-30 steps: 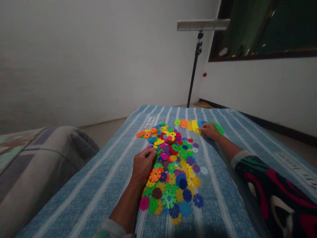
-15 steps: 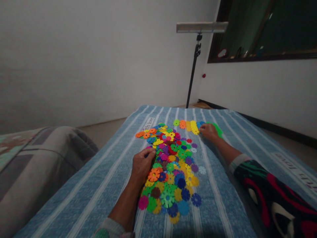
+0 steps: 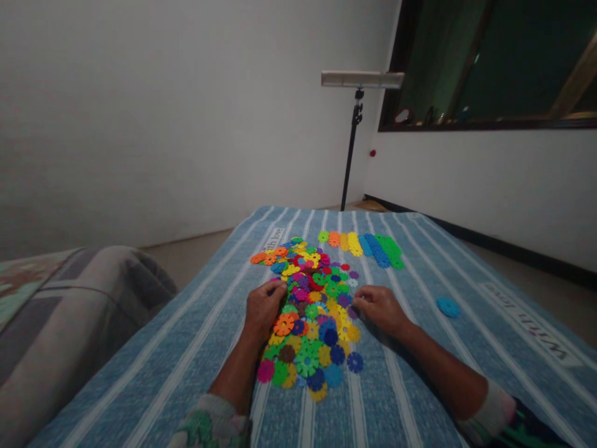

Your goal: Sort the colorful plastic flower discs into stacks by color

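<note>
Pile of flower-shaped discs [image 3: 311, 311] in middle of frame, partly hidden behind left hand [image 3: 262, 307]; right hand [image 3: 381, 310] at its right edge. Fingers of both bent, tips unclear; cannot tell if pinching any disc. Both sleeves [image 3: 214, 423] cut off at lower edge of frame.

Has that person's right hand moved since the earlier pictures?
Yes: the right hand has drawn back, away from the unmoved yellow row, to the right edge of the disc pile.
</note>
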`<action>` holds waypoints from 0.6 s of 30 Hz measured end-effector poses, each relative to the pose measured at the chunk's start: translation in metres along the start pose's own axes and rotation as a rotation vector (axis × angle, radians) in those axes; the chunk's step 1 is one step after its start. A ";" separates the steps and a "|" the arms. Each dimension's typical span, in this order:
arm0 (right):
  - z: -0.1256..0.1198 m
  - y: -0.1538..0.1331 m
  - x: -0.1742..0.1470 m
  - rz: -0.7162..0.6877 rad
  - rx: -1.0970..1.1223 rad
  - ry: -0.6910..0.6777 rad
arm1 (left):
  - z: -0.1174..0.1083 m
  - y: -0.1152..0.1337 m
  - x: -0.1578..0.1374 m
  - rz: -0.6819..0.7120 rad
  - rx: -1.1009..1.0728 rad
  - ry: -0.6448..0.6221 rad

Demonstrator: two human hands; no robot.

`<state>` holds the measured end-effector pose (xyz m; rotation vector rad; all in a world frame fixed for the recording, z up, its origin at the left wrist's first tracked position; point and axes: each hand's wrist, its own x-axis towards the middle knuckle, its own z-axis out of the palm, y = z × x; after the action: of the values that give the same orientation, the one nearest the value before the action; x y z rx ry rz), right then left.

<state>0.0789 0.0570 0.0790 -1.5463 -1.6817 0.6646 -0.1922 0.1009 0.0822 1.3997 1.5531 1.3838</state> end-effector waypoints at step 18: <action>0.014 -0.002 -0.021 -0.048 -0.178 -0.035 | -0.002 0.003 0.002 -0.010 0.031 0.009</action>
<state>0.0661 0.0375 0.0685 -1.6186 -1.8410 0.5316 -0.1938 0.1014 0.0860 1.4045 1.5912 1.3671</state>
